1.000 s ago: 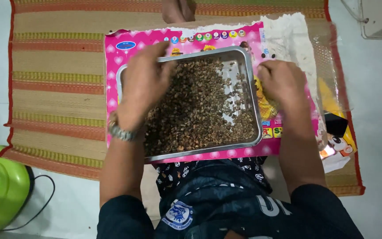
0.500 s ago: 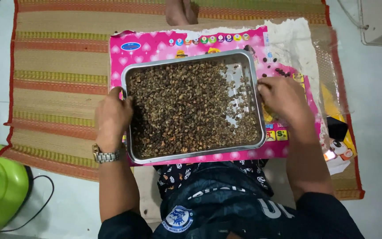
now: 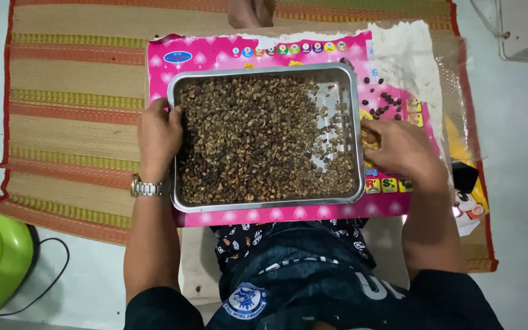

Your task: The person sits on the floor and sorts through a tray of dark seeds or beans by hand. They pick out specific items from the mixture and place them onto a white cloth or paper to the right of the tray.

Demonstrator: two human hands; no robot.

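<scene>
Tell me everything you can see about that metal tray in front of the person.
The metal tray is a shallow, shiny silver rectangle with rounded corners and a raised rim. It lies flat on a pink printed sheet spread over a woven mat. Small brownish beans cover most of its floor; bare metal shows near the right side. The left hand grips its left rim, and the right hand rests just outside its right edge.
</scene>
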